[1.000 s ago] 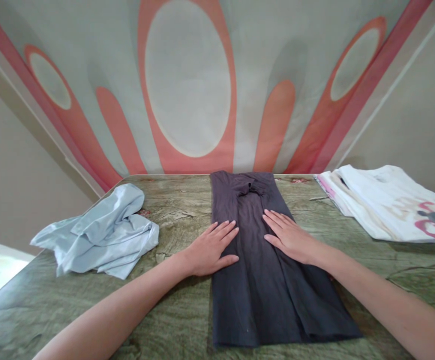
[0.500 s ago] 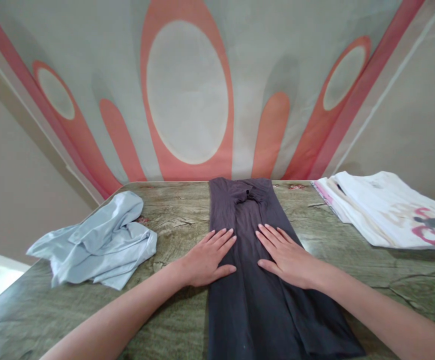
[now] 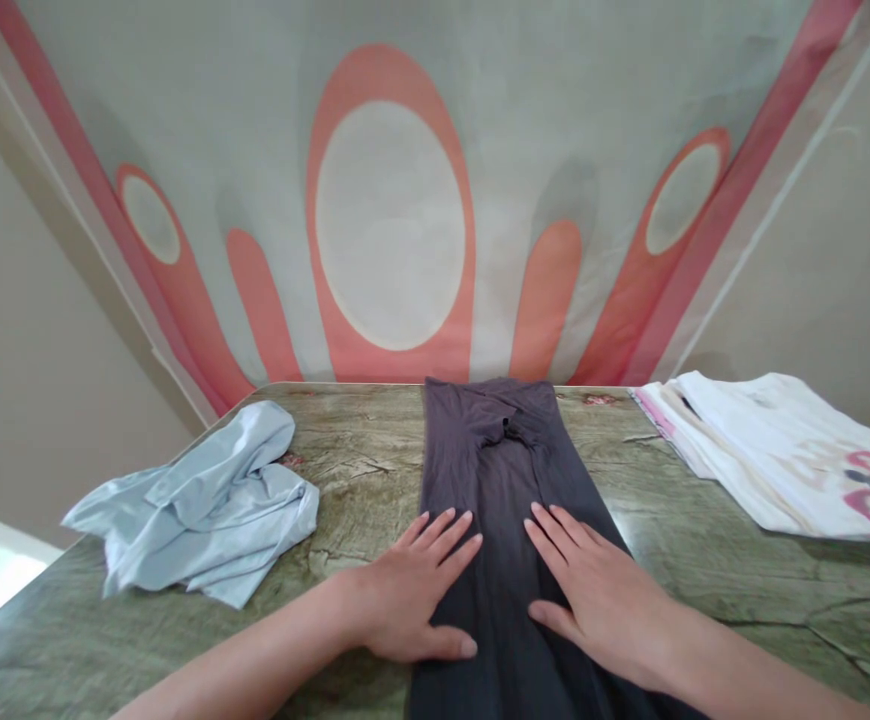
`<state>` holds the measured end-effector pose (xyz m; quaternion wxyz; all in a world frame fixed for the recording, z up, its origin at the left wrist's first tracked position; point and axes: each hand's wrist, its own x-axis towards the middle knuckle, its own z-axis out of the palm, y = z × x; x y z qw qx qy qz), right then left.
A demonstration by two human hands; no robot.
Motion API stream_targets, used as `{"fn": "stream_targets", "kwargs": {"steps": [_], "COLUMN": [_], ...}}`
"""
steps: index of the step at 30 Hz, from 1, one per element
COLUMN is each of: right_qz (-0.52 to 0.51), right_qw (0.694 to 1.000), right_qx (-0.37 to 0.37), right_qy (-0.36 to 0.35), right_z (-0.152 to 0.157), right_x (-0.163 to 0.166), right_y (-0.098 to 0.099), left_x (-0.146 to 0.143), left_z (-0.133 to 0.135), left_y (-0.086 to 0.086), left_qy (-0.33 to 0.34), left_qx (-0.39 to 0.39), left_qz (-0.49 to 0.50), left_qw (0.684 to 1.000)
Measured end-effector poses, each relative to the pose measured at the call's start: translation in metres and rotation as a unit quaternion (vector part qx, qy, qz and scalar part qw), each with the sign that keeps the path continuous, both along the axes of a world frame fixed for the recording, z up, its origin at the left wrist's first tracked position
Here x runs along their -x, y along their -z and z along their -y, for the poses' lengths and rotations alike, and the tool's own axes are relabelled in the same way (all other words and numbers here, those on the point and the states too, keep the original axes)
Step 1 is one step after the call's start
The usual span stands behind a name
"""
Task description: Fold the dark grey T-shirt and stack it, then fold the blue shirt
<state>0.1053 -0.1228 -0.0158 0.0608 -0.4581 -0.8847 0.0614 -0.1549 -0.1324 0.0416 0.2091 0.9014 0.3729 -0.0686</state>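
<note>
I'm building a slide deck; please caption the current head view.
Left hand and right hand rest on a dark garment, between a crumpled pale-blue cloth and a stack of folded clothes.

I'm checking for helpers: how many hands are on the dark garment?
2 on the dark garment: left hand on its left side, right hand on its right. No others show.

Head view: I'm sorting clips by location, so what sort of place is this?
Likely a room in a home, though a workroom is possible: a table holds a dark garment and folded clothes.
</note>
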Motion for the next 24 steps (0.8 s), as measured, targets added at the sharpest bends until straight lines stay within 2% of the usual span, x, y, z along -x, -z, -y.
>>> {"fn": "stream_targets", "kwargs": {"steps": [4,7,9,11,15,19,24], "right_qz": [-0.003,-0.027,-0.051,-0.068,-0.06,-0.03,-0.018], "right_qw": [0.999,0.997,0.997,0.998,0.996,0.998,0.999], "right_qx": [0.046,0.066,0.046,0.0,-0.033,-0.018,-0.01], "right_qy": [-0.005,-0.031,-0.036,-0.001,0.054,0.046,0.047], "right_z": [0.01,-0.004,-0.025,-0.05,-0.084,-0.088,-0.085], "right_x": [0.0,-0.005,-0.01,-0.016,-0.028,-0.033,-0.032], "right_y": [-0.014,-0.032,-0.037,-0.031,0.003,0.027,0.024], "left_x": [0.005,0.009,0.01,0.007,-0.008,-0.022,-0.023], "left_z": [0.001,-0.015,-0.033,-0.054,-0.085,-0.096,-0.097], "left_y": [-0.023,-0.029,-0.022,-0.009,0.021,0.044,0.055], "left_qy": [0.029,0.023,-0.014,-0.059,-0.102,-0.111,-0.108], "left_qx": [0.059,0.048,-0.001,-0.06,-0.154,-0.2,-0.233], "left_qz": [0.024,0.062,0.074,0.061,0.027,0.018,0.017], "left_qw": [0.998,0.997,0.997,0.995,0.982,0.973,0.966]}}
